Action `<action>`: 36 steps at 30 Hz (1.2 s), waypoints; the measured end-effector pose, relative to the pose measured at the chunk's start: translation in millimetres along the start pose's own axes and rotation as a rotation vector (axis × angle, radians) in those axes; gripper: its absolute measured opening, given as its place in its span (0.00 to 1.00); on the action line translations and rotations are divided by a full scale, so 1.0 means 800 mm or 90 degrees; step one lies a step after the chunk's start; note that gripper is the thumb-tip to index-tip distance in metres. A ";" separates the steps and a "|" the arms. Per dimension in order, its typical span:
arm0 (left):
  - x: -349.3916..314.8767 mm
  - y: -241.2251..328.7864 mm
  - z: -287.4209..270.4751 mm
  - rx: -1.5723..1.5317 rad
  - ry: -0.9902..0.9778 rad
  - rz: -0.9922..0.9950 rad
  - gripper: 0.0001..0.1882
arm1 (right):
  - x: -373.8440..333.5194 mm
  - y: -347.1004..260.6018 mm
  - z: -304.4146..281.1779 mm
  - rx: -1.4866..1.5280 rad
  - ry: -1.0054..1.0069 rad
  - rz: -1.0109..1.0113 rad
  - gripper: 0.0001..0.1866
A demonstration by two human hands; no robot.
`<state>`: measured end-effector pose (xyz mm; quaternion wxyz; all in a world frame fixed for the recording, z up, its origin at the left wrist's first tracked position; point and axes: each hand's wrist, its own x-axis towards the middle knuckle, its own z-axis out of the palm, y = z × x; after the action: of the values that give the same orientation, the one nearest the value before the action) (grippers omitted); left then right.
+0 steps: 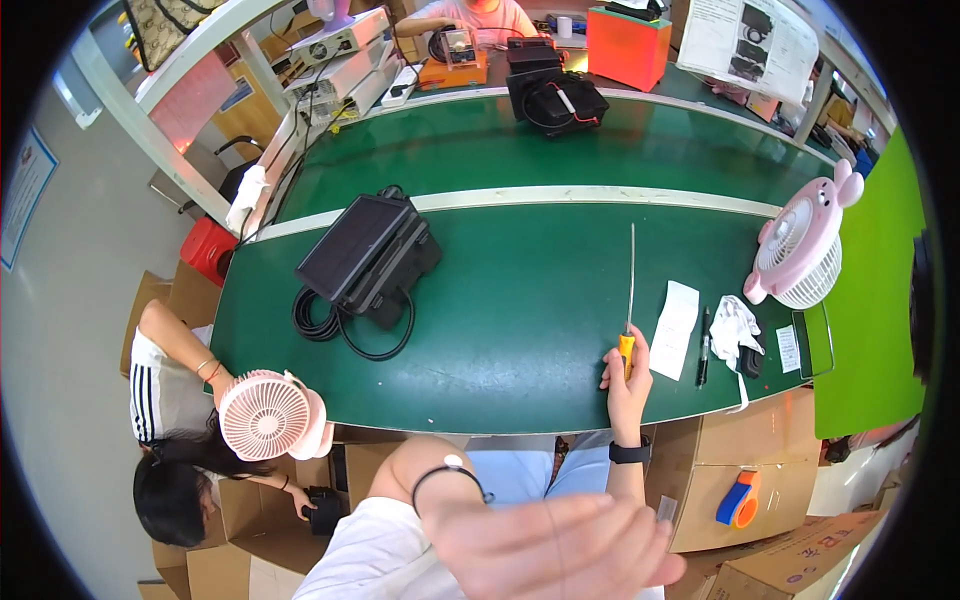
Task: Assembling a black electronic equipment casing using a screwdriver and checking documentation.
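My right hand [627, 385], with a black watch on its wrist, grips a screwdriver [627, 345] by its yellow and black handle. The long thin shaft points away from me over the green table [500, 330]. Raised close to the camera, my left hand [570, 550] is large and somewhat blurred. Its fingers are stretched out side by side, with no tool in them, and a black band circles that wrist. Right of the screwdriver lie a white paper slip [677, 330], a black pen [704, 345] and a crumpled white tissue [735, 325].
A black box with a flat dark panel [355, 250] and coiled cable stands left. A pink fan [800, 245] stands at right. Another person bends over cartons at lower left beside a second pink fan [268, 415]. Across the table are a black device [562, 105] and another person.
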<state>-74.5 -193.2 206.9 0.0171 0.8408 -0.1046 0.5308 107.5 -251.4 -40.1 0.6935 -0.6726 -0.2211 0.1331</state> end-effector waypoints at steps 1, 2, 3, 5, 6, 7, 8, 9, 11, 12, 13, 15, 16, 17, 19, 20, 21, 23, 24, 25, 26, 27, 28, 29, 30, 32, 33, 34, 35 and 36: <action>-0.007 -0.018 -0.005 -0.030 -0.060 0.012 0.07 | -0.001 -0.002 -0.006 -0.002 0.008 0.000 0.23; -0.031 -0.058 0.000 -0.220 -0.360 -0.068 0.06 | -0.002 -0.003 -0.012 -0.005 0.019 -0.003 0.24; -0.020 -0.080 0.026 -0.035 -0.141 -0.129 0.07 | -0.001 0.000 -0.008 -0.003 0.018 -0.004 0.24; -0.036 -0.160 0.053 0.186 -0.269 -0.231 0.20 | -0.002 0.006 -0.012 -0.002 0.027 0.007 0.23; -0.065 -0.198 0.060 0.375 -0.304 -0.270 0.32 | -0.001 0.003 -0.010 0.015 0.025 0.006 0.23; -0.101 -0.238 0.057 0.482 -0.299 -0.328 0.40 | -0.001 0.003 -0.003 0.036 0.018 0.005 0.23; -0.134 -0.267 0.051 0.603 -0.332 -0.388 0.43 | -0.001 0.002 -0.002 0.038 0.010 0.011 0.24; -0.172 -0.289 0.044 0.660 -0.368 -0.411 0.42 | -0.001 0.001 -0.004 0.033 0.011 0.009 0.24; -0.205 -0.296 0.029 0.533 -0.288 -0.409 0.40 | -0.003 0.003 -0.006 0.022 0.014 0.010 0.24; -0.215 -0.288 0.023 0.505 -0.279 -0.389 0.39 | -0.005 0.003 -0.008 0.009 0.015 0.008 0.24; -0.218 -0.275 0.019 0.474 -0.271 -0.369 0.37 | -0.006 0.003 -0.011 -0.004 0.018 0.007 0.24; -0.221 -0.253 0.004 0.427 -0.271 -0.381 0.35 | -0.007 0.003 -0.011 -0.007 0.022 0.007 0.23; -0.222 -0.244 -0.001 0.440 -0.275 -0.360 0.35 | -0.007 0.003 -0.011 -0.009 0.026 0.012 0.23; -0.227 -0.240 -0.005 0.431 -0.258 -0.386 0.34 | -0.006 0.002 -0.011 -0.016 0.027 0.012 0.23; -0.227 -0.228 -0.016 0.462 -0.246 -0.410 0.34 | -0.006 0.001 -0.010 -0.011 0.025 0.013 0.23; -0.230 -0.227 -0.021 0.455 -0.239 -0.425 0.35 | -0.006 0.001 -0.010 -0.008 0.025 0.011 0.23; -0.231 -0.226 -0.025 0.451 -0.236 -0.430 0.34 | -0.007 0.001 -0.009 -0.009 0.025 0.015 0.23; -0.235 -0.225 -0.028 0.451 -0.236 -0.429 0.34 | -0.005 -0.001 -0.005 -0.019 0.012 -0.002 0.23; -0.236 -0.225 -0.028 0.452 -0.234 -0.427 0.34 | -0.005 -0.001 -0.007 -0.020 0.012 -0.001 0.23; -0.235 -0.224 -0.029 0.457 -0.235 -0.420 0.34 | -0.005 0.000 -0.008 -0.023 0.007 -0.001 0.23; -0.236 -0.225 -0.029 0.459 -0.237 -0.420 0.34 | -0.005 -0.001 -0.008 -0.026 0.001 -0.001 0.23; -0.236 -0.226 -0.028 0.446 -0.226 -0.421 0.34 | -0.005 -0.001 -0.007 -0.025 0.000 0.000 0.23; -0.237 -0.227 -0.027 0.431 -0.214 -0.421 0.34 | -0.005 -0.003 -0.008 -0.032 0.003 0.005 0.23; -0.237 -0.226 -0.026 0.431 -0.215 -0.421 0.34 | -0.005 -0.003 -0.008 -0.039 0.006 0.010 0.23; -0.237 -0.225 -0.025 0.446 -0.214 -0.422 0.34 | -0.005 -0.003 -0.008 -0.039 0.006 0.009 0.23; -0.237 -0.223 -0.018 0.459 -0.210 -0.422 0.35 | -0.006 -0.003 -0.009 -0.055 0.008 0.005 0.23; -0.237 -0.223 -0.011 0.490 -0.201 -0.425 0.34 | -0.007 -0.003 -0.009 -0.056 0.010 0.003 0.23; -0.238 -0.223 -0.005 0.521 -0.190 -0.429 0.33 | -0.008 -0.002 -0.010 -0.061 0.006 0.003 0.23; -0.241 -0.230 0.001 0.547 -0.169 -0.436 0.33 | -0.008 -0.002 -0.011 -0.066 0.003 0.002 0.23; -0.244 -0.242 0.009 0.572 -0.147 -0.443 0.33 | -0.008 -0.002 -0.010 -0.061 0.000 0.008 0.23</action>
<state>-111.9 25.8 44.6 -0.1797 0.8030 0.4123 0.3911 105.6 -261.8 -39.1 0.6599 -0.7062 -0.2231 0.1269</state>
